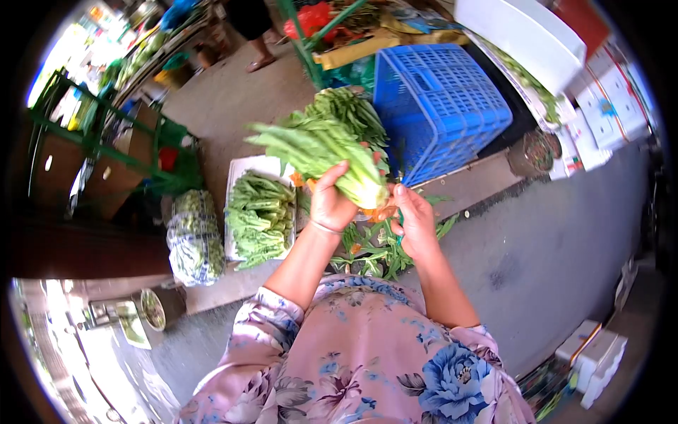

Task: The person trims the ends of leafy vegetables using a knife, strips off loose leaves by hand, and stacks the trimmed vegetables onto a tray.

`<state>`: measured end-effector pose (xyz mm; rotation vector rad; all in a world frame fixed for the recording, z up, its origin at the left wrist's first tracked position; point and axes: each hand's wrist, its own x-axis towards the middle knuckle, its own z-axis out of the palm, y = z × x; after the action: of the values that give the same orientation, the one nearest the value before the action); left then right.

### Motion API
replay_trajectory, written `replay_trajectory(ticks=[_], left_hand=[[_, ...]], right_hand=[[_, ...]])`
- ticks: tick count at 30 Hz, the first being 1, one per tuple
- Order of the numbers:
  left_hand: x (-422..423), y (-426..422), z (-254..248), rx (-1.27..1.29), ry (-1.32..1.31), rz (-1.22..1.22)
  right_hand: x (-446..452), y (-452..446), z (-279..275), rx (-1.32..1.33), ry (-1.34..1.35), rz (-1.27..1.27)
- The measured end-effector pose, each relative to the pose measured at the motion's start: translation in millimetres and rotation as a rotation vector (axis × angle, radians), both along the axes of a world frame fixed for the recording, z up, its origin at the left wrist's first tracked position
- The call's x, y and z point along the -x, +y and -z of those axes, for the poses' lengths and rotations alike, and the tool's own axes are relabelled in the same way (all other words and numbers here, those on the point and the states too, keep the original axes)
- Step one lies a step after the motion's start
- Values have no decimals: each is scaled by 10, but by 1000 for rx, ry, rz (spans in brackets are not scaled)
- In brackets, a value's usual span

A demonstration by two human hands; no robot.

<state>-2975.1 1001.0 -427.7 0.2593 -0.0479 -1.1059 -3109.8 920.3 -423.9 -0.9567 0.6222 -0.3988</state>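
My left hand (pixel 332 201) is closed around a head of leafy lettuce (pixel 321 152), its leaves pointing up and left and its pale stem base to the right. At that base is my right hand (pixel 418 220), fingers closed, with a thin green handle (pixel 401 225) partly showing between them. What the handle belongs to is hidden. Below both hands lie loose, trimmed green leaves (pixel 385 251). More leafy heads (pixel 346 113) are piled just beyond the held one. To the left, a white tray (pixel 291 233) bears a neat stack of lettuce heads (pixel 258 215).
A blue plastic crate (pixel 452 99) lies on its side at right, open toward the greens. Wrapped vegetables (pixel 194 237) stand left of the tray. A bucket (pixel 533 152) is at right, another bin (pixel 159 309) at lower left. A person's leg (pixel 261 49) shows at the back.
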Motion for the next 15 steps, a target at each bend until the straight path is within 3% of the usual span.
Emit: replay_trajectory(ticks=[2, 3, 5, 6, 8, 12, 13, 15], left_hand=[[28, -21, 17, 21, -146, 52], [64, 24, -59, 45, -82, 80], [12, 67, 109, 127, -31, 226], [61, 84, 115, 90, -81, 127], [72, 142, 256, 101, -36, 158], [-7, 350, 748, 115, 168, 304], [-9, 421, 859, 121, 169, 293], [-38, 606, 1082, 80, 175, 263]], right_hand=[[3, 32, 9, -167, -24, -12], [36, 10, 49, -199, -5, -34], [115, -33, 84, -154, 55, -74], [155, -45, 125, -123, 78, -121], [202, -53, 225, -140, 103, -139], [214, -243, 455, 213, 330, 150], [311, -459, 729, 218, 338, 118], [534, -861, 1470, 748, 626, 128]])
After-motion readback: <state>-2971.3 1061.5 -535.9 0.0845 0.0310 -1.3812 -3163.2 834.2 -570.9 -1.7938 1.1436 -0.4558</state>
